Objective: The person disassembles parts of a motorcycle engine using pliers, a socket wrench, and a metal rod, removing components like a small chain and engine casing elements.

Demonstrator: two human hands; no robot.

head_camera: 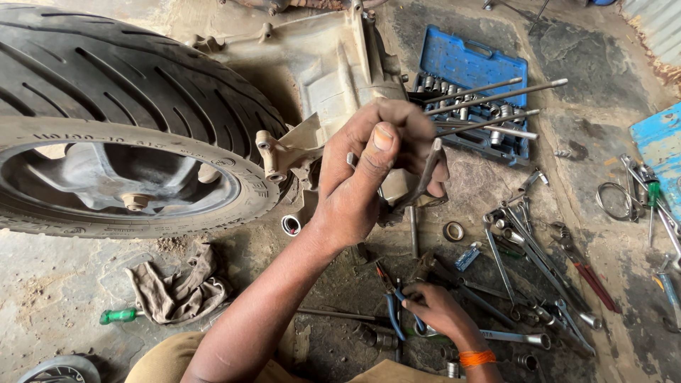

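Observation:
My left hand [372, 167] is raised in front of a dusty engine casing [323, 67]. It grips several long thin metal rods [496, 96] that fan out to the right, and a short flat metal piece [428, 170] pinched under the fingers. Lower down, my right hand [436, 308], with an orange band at the wrist, rests on the floor. Its fingers curl around the handles of blue-handled pliers [392, 312] lying among scattered tools.
A large scooter wheel with its black tyre [120, 85] lies at left, joined to the casing. A blue socket-set case [464, 67] sits open behind. Several spanners [528, 255], a rag [177, 287], a green-handled screwdriver [117, 315] and a small ring [453, 231] litter the concrete floor.

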